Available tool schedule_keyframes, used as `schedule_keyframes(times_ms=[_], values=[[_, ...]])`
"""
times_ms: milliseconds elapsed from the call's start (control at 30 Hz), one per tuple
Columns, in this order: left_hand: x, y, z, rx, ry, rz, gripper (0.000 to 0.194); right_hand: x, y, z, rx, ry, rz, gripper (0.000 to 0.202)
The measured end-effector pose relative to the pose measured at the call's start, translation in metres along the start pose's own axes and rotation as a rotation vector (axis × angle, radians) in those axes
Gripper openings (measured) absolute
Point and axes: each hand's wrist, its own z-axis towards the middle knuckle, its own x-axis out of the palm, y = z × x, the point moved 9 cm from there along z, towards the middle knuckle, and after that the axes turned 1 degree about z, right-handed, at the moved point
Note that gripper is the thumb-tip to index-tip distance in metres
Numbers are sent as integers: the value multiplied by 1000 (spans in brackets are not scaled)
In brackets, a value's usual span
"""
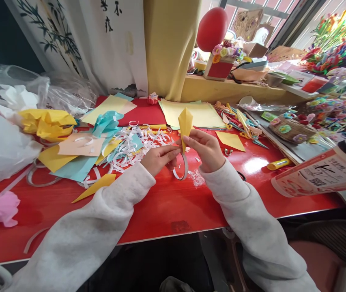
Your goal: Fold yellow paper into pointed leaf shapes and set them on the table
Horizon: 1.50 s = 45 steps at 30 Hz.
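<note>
Paper piece (pixel 185 121), yellow and folded to a point at the top, is upright between both hands, but its lower end is mostly behind fingers. Right hand (pixel 205 150) has it pinched between thumb and fingers. Left hand (pixel 160 160) is nearly closed too, gripping the top of a thin pale ring (pixel 186 168) right below the paper piece. Can't tell if ring and paper are actually joined, because the fingertips cover that spot. The drink cup (pixel 321 170) far to the right of the paper piece is tilted and cut off by the edge of view, same for the white plastic bag (pixel 2 142) far left.

Left of the paper piece it's pretty messy: curly white paper strips (pixel 130 148), then overlapping yellow, peach and blue sheets with a crumpled yellow lump (pixel 48 123) beyond them. Pale yellow sheets (pixel 194 113) lie just behind it, and a yellow square (pixel 230 140) sits to its right, with a yellow tube (pixel 278 164) further out that way. The white strips crowd close to the left hand.

Everything's on a shiny red table (pixel 166 211), scuffed pale just below and right of the paper piece. Behind it hangs a mustard curtain (pixel 171 44), and up to the right there's a red balloon (pixel 212 29) by a cluttered windowsill (pixel 227 87).
</note>
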Motion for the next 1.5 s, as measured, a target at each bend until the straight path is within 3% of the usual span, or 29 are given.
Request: schedule_keyframes(times_ms=[200,300,500,800,933,1133,1333,1400,1500], values=[[-13,-25,-4,270,-159,298,21,-1,9,-4,-74,-63,29,19],[-12,-34,-7,350,-184,324,20,1,16,-7,-124,-72,10,19],[-6,-26,-6,210,-85,166,22,-1,25,-11,-226,-133,-113,16],[-4,-20,-6,82,-56,56,18,3,29,-14,-298,-137,-331,19],[-6,-18,-5,76,-77,47,16,4,20,-9,-250,-112,-411,20],[-9,-18,-3,89,-73,117,18,-1,9,-4,-116,-119,-246,32],[-1,-10,-5,-34,33,61,22,-23,28,-6,-154,-297,-223,47],[2,-12,-7,-44,71,127,23,-24,30,-5,-104,-233,-259,45],[6,-16,-8,-27,139,236,22,-13,20,-4,85,22,-314,35]])
